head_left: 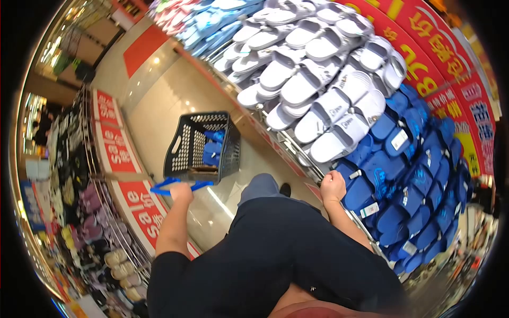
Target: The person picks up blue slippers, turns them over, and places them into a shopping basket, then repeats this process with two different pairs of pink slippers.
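Observation:
My left hand [182, 194] is closed around the blue handle [199, 185] of a black plastic shopping basket [233, 153]. The basket hangs or stands low in front of me, tilted in this view, with a pair of blue slippers [212, 151] inside. My right hand [333, 186] is curled into a fist at the metal edge of a display rack [295, 148]. Blue slippers [356, 185] lie right beside that fist. Whatever its fingers may hold is hidden.
White slippers [313, 79] are heaped on the rack ahead, with light blue ones [212, 24] farther along. Red price signs [424, 47] rise behind. At left, another shoe rack [95, 217] carries red sale signs [139, 209]. A tiled aisle [146, 100] runs between.

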`<act>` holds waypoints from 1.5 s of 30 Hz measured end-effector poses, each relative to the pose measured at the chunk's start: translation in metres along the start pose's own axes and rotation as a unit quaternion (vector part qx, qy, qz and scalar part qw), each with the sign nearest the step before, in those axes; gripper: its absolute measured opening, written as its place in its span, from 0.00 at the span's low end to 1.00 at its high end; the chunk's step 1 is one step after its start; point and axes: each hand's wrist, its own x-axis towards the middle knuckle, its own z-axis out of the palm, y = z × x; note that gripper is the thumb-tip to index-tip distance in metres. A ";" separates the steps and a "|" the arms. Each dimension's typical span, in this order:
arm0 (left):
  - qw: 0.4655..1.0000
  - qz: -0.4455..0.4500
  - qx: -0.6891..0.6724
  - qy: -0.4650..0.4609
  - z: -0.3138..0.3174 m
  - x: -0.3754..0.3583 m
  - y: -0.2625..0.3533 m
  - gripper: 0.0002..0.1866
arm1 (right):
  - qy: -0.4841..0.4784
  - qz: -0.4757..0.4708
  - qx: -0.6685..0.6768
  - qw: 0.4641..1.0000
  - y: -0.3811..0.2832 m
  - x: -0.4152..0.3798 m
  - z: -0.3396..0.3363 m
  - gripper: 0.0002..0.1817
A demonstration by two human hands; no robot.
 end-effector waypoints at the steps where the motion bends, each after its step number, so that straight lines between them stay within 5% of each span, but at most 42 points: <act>1: 1.000 -0.003 -0.015 0.011 0.005 0.002 -0.002 0.12 | 0.000 -0.006 0.005 1.000 0.000 0.000 0.001 0.09; 31: 0.997 -0.043 -0.059 -0.012 0.008 0.012 0.001 0.13 | 0.008 -0.018 0.003 1.000 0.000 -0.003 0.002 0.08; 42: 0.989 -0.025 -0.136 -0.049 -0.066 0.036 0.023 0.15 | -0.041 0.017 0.025 0.999 -0.003 -0.001 -0.005 0.08; 45: 0.972 0.030 -0.232 -0.009 -0.083 0.047 0.017 0.22 | 0.093 0.000 0.092 0.991 0.007 -0.004 0.008 0.14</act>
